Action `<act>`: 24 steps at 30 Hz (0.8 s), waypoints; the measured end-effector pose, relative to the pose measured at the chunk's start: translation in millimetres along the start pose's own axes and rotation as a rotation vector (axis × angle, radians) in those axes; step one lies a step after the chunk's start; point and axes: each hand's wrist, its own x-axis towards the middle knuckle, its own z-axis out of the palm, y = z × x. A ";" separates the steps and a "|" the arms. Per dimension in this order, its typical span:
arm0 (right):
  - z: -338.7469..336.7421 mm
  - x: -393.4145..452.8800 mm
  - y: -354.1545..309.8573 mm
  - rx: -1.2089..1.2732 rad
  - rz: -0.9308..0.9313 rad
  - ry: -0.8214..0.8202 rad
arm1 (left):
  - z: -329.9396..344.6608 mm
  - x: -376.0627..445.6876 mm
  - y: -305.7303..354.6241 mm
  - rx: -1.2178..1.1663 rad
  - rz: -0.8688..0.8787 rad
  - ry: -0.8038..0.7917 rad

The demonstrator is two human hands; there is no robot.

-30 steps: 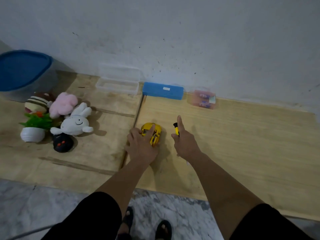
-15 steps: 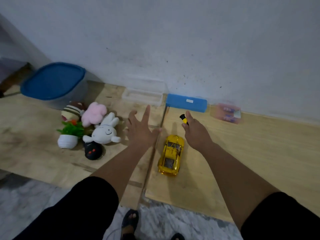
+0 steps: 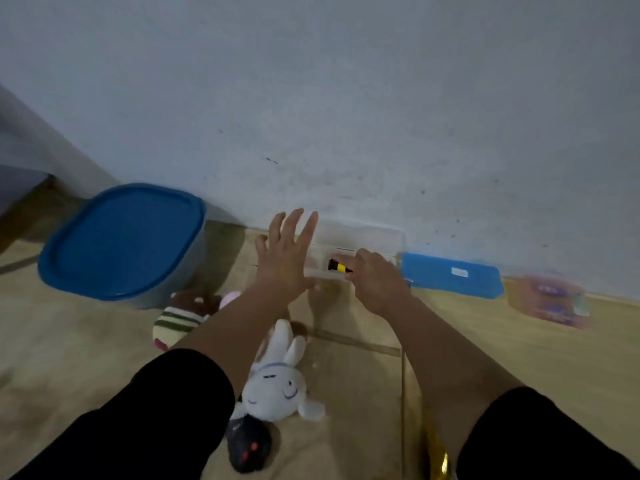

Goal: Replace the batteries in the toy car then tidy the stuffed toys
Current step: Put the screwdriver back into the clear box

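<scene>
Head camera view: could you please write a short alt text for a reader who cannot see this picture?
The right hand, holding a small black-and-yellow screwdriver, and the open left hand reach toward a clear plastic box by the wall. Stuffed toys, among them a white rabbit, lie on the wooden floor beside a blue-lidded container.

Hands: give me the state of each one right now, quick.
Left hand: open, fingers spread, holding nothing.
Right hand: closed on the yellow-and-black screwdriver, above the clear plastic box.
</scene>
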 end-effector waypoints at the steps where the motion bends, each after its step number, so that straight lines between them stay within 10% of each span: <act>1: 5.3 12.1 -2.4 -0.011 0.009 0.013 | 2.3 10.3 -6.2 0.025 0.033 -0.013; 14: 53.3 51.1 -0.5 0.155 0.023 0.053 | 33.3 57.0 -33.2 -0.005 0.268 -0.014; 19: 33.0 38.8 -2.8 -0.096 0.134 0.466 | 34.6 56.9 -33.6 -0.047 0.312 0.021; 24: 29.8 30.6 7.7 -0.190 0.206 0.428 | 36.4 46.9 -27.5 -0.034 0.286 0.006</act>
